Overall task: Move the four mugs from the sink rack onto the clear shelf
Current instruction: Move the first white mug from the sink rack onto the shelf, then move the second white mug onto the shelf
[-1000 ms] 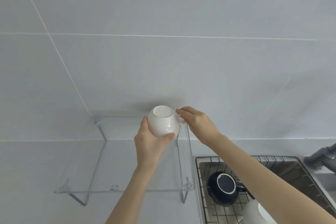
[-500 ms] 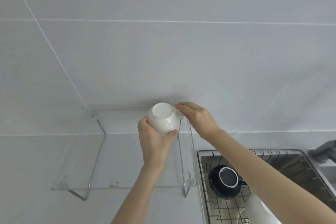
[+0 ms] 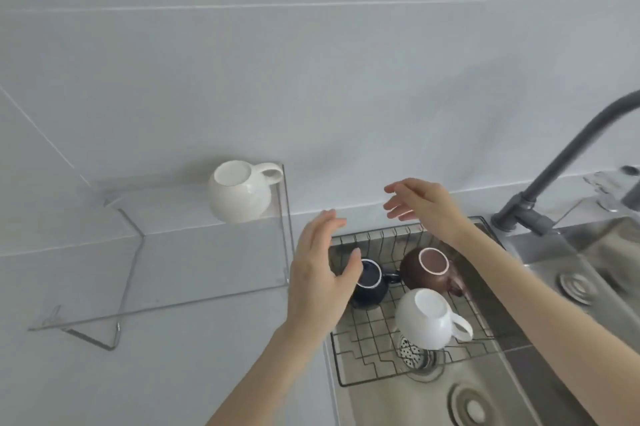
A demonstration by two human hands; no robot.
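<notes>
One of four mugs was on the clear shelf [image 3: 207, 273]: a white mug [image 3: 239, 195], upside down at the back right corner, handle toward the wall. Three remained in the sink rack [image 3: 374, 356], all inverted: dark blue mug [image 3: 369, 287], brown mug [image 3: 431, 270], second white mug [image 3: 427, 318] nearest the front. Left hand [image 3: 320, 273] was open, fingers spread, empty, in front of the blue mug. Right hand [image 3: 420, 206] was likewise open and empty, above the rack's back edge. Judged roughly a quarter done; three transfers left.

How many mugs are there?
4: a white mug on the clear shelf; a dark blue mug, brown mug and white mug in the sink rack.
</notes>
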